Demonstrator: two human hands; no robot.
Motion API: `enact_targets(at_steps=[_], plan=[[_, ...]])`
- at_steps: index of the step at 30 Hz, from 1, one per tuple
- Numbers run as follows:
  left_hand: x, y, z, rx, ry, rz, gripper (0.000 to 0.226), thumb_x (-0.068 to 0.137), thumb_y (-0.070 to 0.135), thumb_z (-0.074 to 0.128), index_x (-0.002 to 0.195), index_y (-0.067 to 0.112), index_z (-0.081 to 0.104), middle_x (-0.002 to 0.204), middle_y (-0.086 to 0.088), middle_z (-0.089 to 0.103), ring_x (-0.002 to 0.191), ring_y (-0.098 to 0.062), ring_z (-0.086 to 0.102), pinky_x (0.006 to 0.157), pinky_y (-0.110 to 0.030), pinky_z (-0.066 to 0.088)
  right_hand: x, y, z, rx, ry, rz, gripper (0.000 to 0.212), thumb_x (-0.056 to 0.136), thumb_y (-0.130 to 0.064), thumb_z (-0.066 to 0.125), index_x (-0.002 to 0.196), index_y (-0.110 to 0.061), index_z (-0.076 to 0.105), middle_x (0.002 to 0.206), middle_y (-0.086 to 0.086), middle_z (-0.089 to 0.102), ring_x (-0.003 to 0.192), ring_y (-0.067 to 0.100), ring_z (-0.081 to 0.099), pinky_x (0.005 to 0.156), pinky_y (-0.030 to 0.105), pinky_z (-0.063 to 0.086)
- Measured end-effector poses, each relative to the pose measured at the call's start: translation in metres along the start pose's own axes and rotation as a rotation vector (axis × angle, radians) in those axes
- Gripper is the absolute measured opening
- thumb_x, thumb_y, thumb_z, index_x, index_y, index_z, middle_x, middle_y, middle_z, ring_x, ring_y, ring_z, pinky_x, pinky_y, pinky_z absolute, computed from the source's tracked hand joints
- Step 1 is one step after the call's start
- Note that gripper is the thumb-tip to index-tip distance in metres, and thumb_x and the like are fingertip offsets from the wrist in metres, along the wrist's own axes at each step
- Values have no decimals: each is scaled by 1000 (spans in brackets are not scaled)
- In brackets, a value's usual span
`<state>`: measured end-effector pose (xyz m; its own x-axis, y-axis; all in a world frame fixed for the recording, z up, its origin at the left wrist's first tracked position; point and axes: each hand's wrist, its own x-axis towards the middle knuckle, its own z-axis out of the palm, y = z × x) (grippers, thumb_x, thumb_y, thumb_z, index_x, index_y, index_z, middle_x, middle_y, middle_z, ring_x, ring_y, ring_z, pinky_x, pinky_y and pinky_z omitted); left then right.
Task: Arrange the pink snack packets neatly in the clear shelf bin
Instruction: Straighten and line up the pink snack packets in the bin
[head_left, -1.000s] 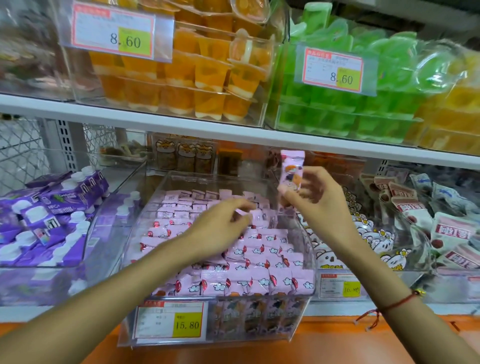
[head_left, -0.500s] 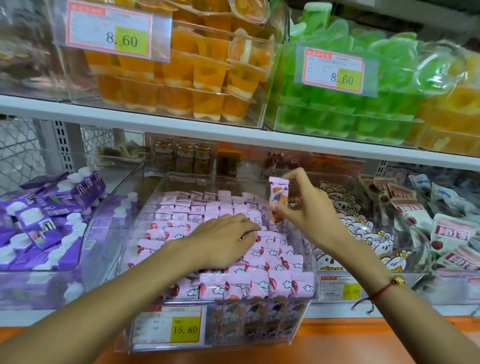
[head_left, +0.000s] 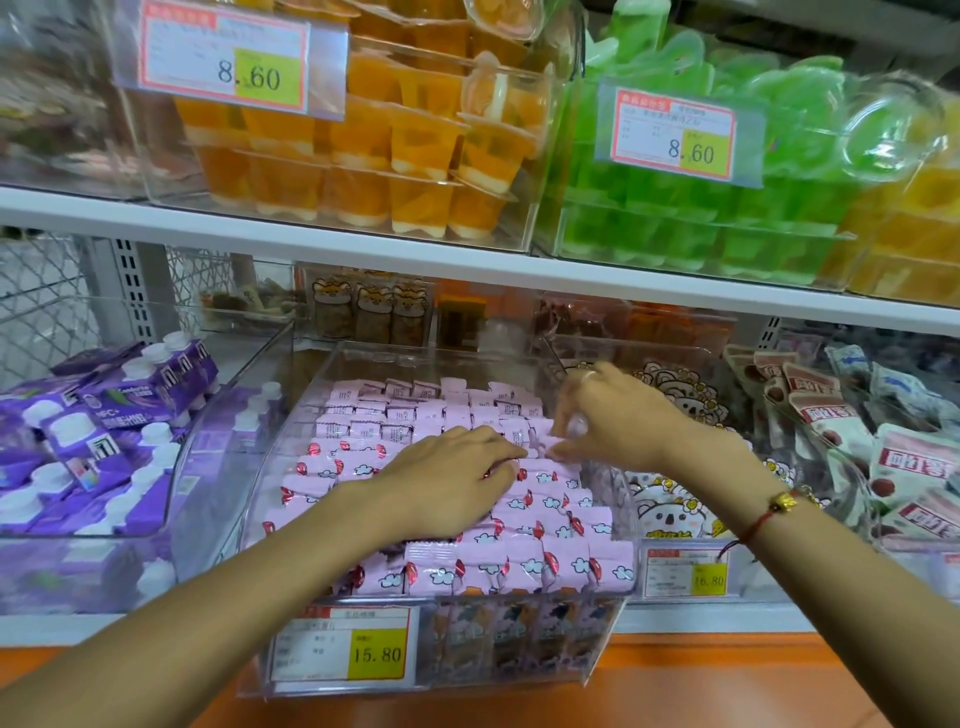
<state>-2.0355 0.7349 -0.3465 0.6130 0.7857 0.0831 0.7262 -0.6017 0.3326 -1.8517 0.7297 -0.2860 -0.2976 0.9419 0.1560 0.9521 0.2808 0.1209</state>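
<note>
A clear shelf bin (head_left: 332, 519) stands in the middle of the lower shelf, filled with rows of pink snack packets (head_left: 519, 566). My left hand (head_left: 447, 478) lies flat, palm down, on the packets in the middle of the bin, fingers together. My right hand (head_left: 613, 415) is at the bin's right side, fingertips pinched on a pink packet (head_left: 545, 444) pushed down among the rows; most of that packet is hidden. A price tag reading 15.80 (head_left: 345, 649) sits on the bin's front.
Purple drink cartons (head_left: 98, 431) fill the bin to the left. A bin of cartoon-animal packets (head_left: 670, 499) is to the right, white and red packets (head_left: 893, 467) beyond it. The upper shelf (head_left: 415, 260) holds orange jelly cups (head_left: 374, 156) and green jelly cups (head_left: 701, 208).
My right hand has come down with the pink packet from above the bin into the rows at the right side. My left hand slid slightly forward and stays pressed on the packets.
</note>
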Motion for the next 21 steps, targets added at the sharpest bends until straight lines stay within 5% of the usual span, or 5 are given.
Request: enact_targets(at_steps=[3, 8, 11, 18, 21], plan=[[0, -1, -1, -28, 6, -5, 43, 102, 41, 25, 142, 31, 35, 143, 9, 39, 126, -15, 38, 88, -26, 30, -6, 3, -1, 6, -82, -41, 22, 89, -40, 58, 103, -29, 71, 130, -4, 50, 113, 15, 35, 90, 32, 32], [9, 9, -7, -72, 70, 45, 43, 99, 30, 38, 142, 29, 32, 140, 8, 37, 117, -14, 40, 81, -27, 31, -41, 5, 17, 242, 290, 148, 31, 90, -29, 56, 121, -25, 59, 113, -4, 55, 95, 13, 55, 79, 28, 43], [23, 22, -3, 8, -8, 58, 43, 101, 33, 33, 143, 27, 33, 141, 5, 37, 125, -18, 36, 88, -30, 33, -59, 3, 33, 387, 321, 227, 29, 93, -32, 52, 118, -24, 62, 88, -10, 60, 71, 9, 57, 62, 27, 38], [26, 27, 1, 162, -65, 28, 42, 102, 36, 23, 132, 24, 50, 137, 3, 44, 123, -19, 33, 101, -40, 35, -65, 1, 43, 465, 370, 226, 31, 95, -35, 47, 120, -26, 61, 75, -9, 64, 65, 7, 60, 60, 28, 47], [9, 27, -11, 155, 102, 62, 40, 102, 33, 28, 132, 24, 51, 140, 6, 45, 124, -18, 38, 101, -37, 36, -61, 1, 34, 357, 363, 267, 27, 93, -40, 49, 113, -28, 63, 79, -12, 63, 67, 12, 60, 59, 30, 47]])
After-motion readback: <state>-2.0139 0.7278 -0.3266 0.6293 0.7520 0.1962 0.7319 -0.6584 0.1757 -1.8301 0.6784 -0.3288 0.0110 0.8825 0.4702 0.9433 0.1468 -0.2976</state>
